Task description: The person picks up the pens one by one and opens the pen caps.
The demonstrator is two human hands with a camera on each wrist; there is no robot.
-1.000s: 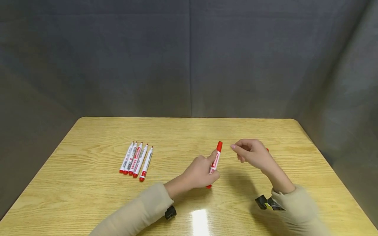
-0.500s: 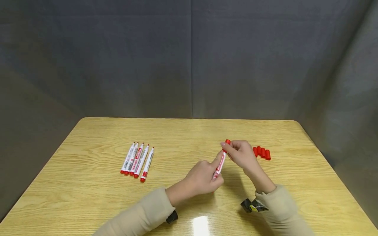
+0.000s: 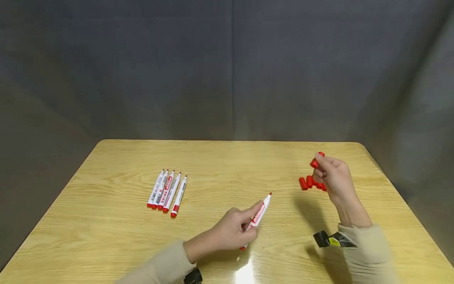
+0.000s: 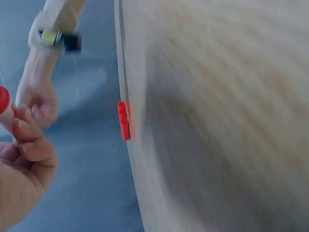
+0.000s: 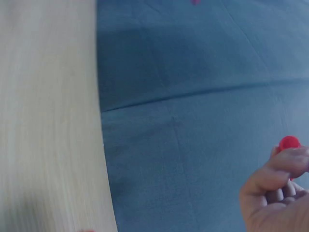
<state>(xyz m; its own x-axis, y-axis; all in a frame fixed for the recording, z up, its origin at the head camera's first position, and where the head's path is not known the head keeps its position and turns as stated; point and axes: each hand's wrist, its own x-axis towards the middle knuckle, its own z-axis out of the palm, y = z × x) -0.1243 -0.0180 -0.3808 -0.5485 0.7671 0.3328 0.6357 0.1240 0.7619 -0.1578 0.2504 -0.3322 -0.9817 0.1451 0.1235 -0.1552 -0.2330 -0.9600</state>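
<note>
In the head view my left hand (image 3: 235, 230) grips a white marker (image 3: 260, 213) whose bare red tip points up and to the right. Its red end shows below the hand. To the right, my right hand (image 3: 335, 177) pinches a red marker cap (image 3: 315, 162) between thumb and fingers, raised over the table. Below it lie several red caps (image 3: 303, 184) in a row, partly hidden by the hand. The right wrist view also shows the pinched cap (image 5: 289, 142) at its right edge. In the left wrist view the marker's red end (image 4: 4, 99) sticks out of the hand.
Several uncapped white markers (image 3: 166, 191) lie side by side on the left of the wooden table (image 3: 227, 165), tips pointing away. A grey curtain (image 3: 227, 71) hangs behind the table's far edge. A strapped black device (image 3: 333, 240) sits on the right wrist.
My right hand has pulled the cap off the marker and carried it right, above the other caps. My left hand has drawn back toward me with the marker, now showing its tip.
</note>
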